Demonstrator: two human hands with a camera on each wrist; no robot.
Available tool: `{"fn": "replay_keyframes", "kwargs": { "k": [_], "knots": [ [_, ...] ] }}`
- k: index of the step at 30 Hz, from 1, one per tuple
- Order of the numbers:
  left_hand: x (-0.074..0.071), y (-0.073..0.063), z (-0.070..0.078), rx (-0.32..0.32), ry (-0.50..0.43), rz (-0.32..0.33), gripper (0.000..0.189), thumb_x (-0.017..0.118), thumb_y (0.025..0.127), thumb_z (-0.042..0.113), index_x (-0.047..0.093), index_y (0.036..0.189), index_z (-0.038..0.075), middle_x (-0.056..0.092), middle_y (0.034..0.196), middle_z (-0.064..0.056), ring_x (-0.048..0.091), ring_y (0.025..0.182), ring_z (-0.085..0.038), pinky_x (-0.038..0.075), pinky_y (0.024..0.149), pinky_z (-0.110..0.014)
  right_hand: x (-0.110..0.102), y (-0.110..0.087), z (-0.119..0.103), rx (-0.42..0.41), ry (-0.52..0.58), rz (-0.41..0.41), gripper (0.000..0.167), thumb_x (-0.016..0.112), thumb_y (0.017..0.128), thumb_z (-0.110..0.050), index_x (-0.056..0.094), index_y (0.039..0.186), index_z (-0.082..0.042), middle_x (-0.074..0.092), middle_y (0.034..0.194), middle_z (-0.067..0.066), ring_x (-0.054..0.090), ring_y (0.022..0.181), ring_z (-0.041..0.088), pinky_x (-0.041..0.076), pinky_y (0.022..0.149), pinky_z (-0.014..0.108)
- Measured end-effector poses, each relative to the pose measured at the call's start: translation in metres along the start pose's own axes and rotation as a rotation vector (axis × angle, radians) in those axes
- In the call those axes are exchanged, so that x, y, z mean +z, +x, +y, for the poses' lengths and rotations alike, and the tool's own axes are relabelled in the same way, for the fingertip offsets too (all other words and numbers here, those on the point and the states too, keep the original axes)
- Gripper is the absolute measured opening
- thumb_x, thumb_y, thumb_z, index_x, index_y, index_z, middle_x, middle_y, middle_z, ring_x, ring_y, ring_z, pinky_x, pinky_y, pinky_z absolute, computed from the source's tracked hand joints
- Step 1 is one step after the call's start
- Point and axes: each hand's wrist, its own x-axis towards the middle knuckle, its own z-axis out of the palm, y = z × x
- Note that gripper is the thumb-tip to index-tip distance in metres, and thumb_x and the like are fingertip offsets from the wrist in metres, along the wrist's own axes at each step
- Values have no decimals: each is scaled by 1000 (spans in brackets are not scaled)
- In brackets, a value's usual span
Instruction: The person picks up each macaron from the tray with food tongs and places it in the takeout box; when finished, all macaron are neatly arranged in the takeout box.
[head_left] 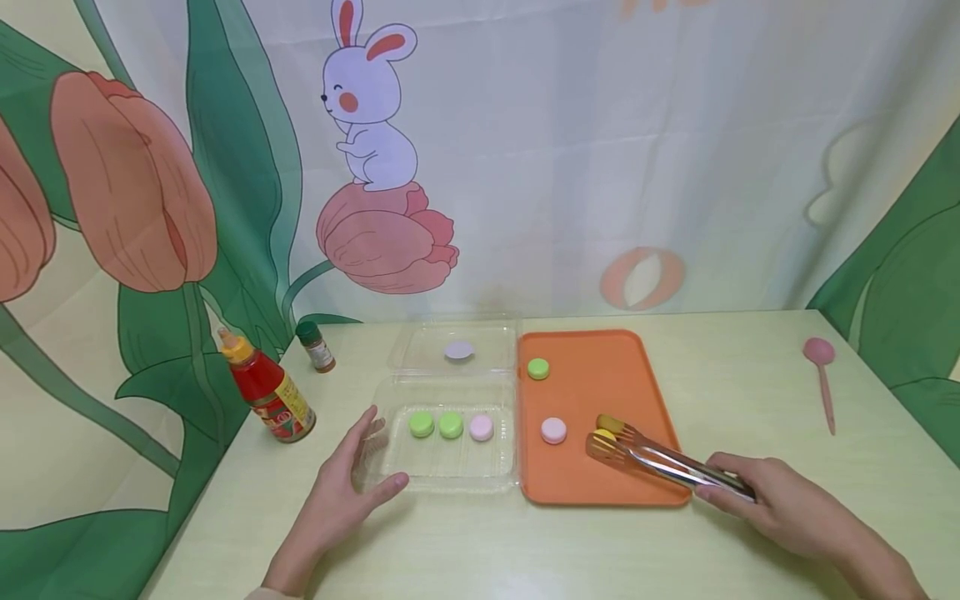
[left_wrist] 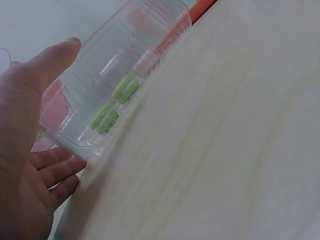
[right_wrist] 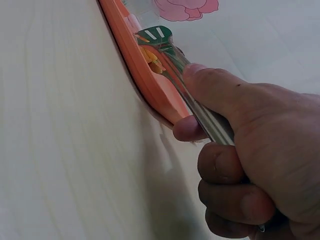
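My right hand (head_left: 787, 504) grips metal tongs (head_left: 686, 471), whose slotted brown tips straddle a yellow macaron (head_left: 604, 434) on the orange tray (head_left: 592, 358). A pink macaron (head_left: 553, 431) and a green macaron (head_left: 537, 368) also lie on that tray. Left of it stands a clear plastic box (head_left: 457, 482) with its lid folded back, holding two green macarons (left_wrist: 126, 89) and one pink macaron (head_left: 482, 427) in a row. At the box's left end, my left hand (head_left: 337, 496) is spread with thumb and fingers apart; whether it touches the box I cannot tell.
A red sauce bottle (head_left: 270, 396) with a yellow cap and a small green-capped jar (head_left: 315, 346) stand at the left. A pink spoon (head_left: 821, 367) lies at the right. Behind the table hangs a printed cloth (head_left: 525, 167). A pale oval (head_left: 459, 350) shows at the lid.
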Motion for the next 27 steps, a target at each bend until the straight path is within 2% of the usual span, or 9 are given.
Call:
{"fn": "replay_keyframes", "kwargs": {
  "k": [11,18,23,27],
  "knots": [
    [0,1,-1,7,1,0,108,90,95,46,22,178,33,47,175,-8,48,160,-35,28,133,-69,-9,0,-9,-22,-19,111,12,75,109,-25,67,102,-31,43,69,-22,43,61,-2,36,51,20],
    [1,0,-1,2,-4,3,108,90,95,45,22,178,35,47,174,-9,47,160,-35,28,133,-68,-20,12,-23,-132,-32,165,20,76,108,-19,65,101,-34,36,69,-26,36,58,-5,33,49,19],
    [1,0,0,-3,-5,3,108,90,95,45,22,178,34,47,175,-9,47,160,-35,29,133,-67,-26,31,-41,-165,-20,133,19,74,110,-22,65,105,-38,36,69,-26,34,57,-6,32,48,20],
    [0,0,0,-3,-1,6,108,90,95,45,22,178,34,47,175,-9,46,161,-36,29,133,-66,-23,49,-58,-177,15,93,16,72,111,-26,64,103,-36,39,69,-24,37,57,-4,34,49,20]
  ]
}}
